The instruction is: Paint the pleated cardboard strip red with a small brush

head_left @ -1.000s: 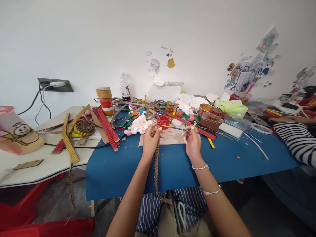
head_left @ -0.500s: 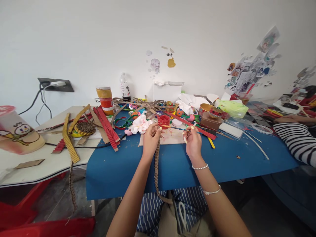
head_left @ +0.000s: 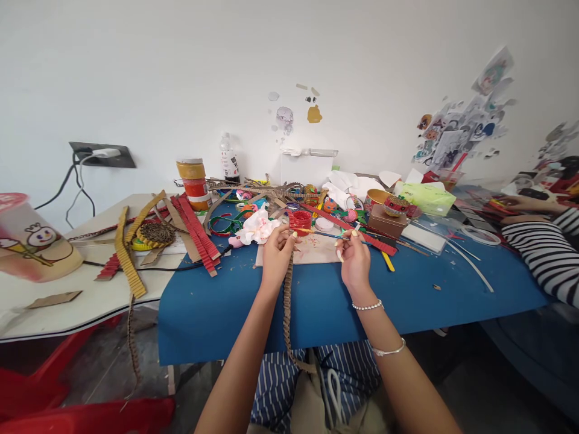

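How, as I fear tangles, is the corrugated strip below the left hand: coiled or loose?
Loose: the strip runs from the left hand past the blue tabletop to the lap, uncoiled.

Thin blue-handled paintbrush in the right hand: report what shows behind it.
Behind the paintbrush are a round red jar and a flat white disc. The right hand covers whatever lies behind the gripped part.

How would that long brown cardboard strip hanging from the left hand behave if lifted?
The cardboard strip is probably floppy, since it dangles from the left hand and curves near its bottom. Being so narrow, it's likely light too.
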The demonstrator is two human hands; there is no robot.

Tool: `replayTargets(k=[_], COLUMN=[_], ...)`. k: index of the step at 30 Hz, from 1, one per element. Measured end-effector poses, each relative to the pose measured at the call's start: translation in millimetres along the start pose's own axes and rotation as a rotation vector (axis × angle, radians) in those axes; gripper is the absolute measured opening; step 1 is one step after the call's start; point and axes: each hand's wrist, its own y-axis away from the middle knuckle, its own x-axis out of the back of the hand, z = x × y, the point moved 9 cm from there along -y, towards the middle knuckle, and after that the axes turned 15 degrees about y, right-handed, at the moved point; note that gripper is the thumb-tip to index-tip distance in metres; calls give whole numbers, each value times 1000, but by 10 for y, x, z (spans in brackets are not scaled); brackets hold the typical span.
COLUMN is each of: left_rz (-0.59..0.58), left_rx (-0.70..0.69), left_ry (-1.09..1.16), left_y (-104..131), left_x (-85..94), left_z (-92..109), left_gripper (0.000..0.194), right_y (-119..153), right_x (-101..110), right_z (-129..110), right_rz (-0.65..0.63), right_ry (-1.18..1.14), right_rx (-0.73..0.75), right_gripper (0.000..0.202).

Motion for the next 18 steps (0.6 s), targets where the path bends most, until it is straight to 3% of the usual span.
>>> replayTargets(k=[18], left_rz=[-31], left_rx=[-1], left_ry=[0], left_y=[-3], left_x=[-27], left_z=[-8], left_gripper=[24], right_y=[6], right_x=[-39], right_z=[-18], right_rz=[-37], right_ry=[17], right_rx=[1], right_gripper=[21])
